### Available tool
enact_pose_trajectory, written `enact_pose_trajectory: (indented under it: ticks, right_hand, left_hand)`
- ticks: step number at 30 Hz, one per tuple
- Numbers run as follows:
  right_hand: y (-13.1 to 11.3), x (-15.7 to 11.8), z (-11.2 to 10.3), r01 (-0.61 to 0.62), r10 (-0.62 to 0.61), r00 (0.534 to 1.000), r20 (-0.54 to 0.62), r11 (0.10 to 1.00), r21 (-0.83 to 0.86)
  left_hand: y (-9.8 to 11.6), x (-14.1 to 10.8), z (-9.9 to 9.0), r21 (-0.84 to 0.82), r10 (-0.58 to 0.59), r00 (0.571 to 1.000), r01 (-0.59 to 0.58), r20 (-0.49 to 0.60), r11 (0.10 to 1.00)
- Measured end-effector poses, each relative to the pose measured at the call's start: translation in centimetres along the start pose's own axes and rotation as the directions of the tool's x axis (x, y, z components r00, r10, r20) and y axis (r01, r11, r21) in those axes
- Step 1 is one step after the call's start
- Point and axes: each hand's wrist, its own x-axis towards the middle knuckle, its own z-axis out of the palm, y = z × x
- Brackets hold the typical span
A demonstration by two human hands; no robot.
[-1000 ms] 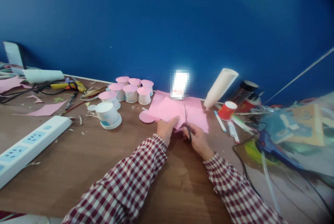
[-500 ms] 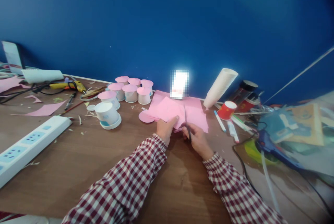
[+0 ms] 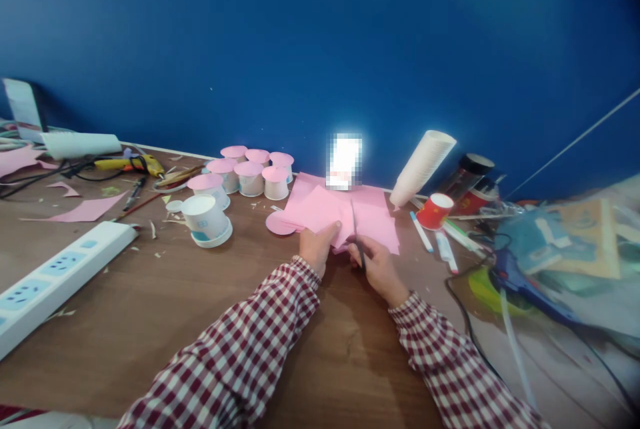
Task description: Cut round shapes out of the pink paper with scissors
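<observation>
Paper (image 3: 320, 206) in plain matte pink, straight-edged and with one corner pointing away, extends just ahead of my left hand (image 3: 316, 249), which pinches it, thumb flat on top and fingers hidden beneath. Viewing through the head camera, I cannot tell how many layers overlap along its left edge. My right hand (image 3: 379, 262), just beside, is curled around the dark handles of a pair of scissors (image 3: 361, 254), a slim blade pointing away from me over the pink; how far the blades part is too small to make out. Beyond both hands, a larger pink sheet (image 3: 383, 222) lies on the desk (image 3: 225, 322) below the blue wall (image 3: 250, 49). A pink disc (image 3: 278, 223) lies just left of my left hand, with seven pink-topped cups (image 3: 251, 183) grouped farther off and a plain white cup (image 3: 205, 217) to their near side. Right of my right hand and farther away, a red cup (image 3: 434, 213) stands near a tall stack of white cups (image 3: 421, 170).
</observation>
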Motion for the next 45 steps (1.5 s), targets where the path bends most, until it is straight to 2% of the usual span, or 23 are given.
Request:
enact_pose_trajectory:
  ticks: [22,33,45]
  right_hand:
    - [-0.66,0.07,0.18,-0.028,0.028,1.0,-0.01,1.0,0.001]
    - [-0.13,0.02,-0.03,-0.006,0.005,1.0,-0.01,1.0,-0.008]
    - [-0.35,0.09,0.0,-0.019,0.019,1.0,-0.01,1.0,-0.002]
  left_hand:
    - [-0.09,0.0,-0.14,0.026,0.008,1.0,-0.008,0.028,1.0]
    - [-0.22,0.18,-0.18,-0.009,-0.005,1.0,0.005,0.024,1.0]
    - [-0.94,0.74,-0.73,0.083,-0.008,1.0,0.006,0.021,0.996]
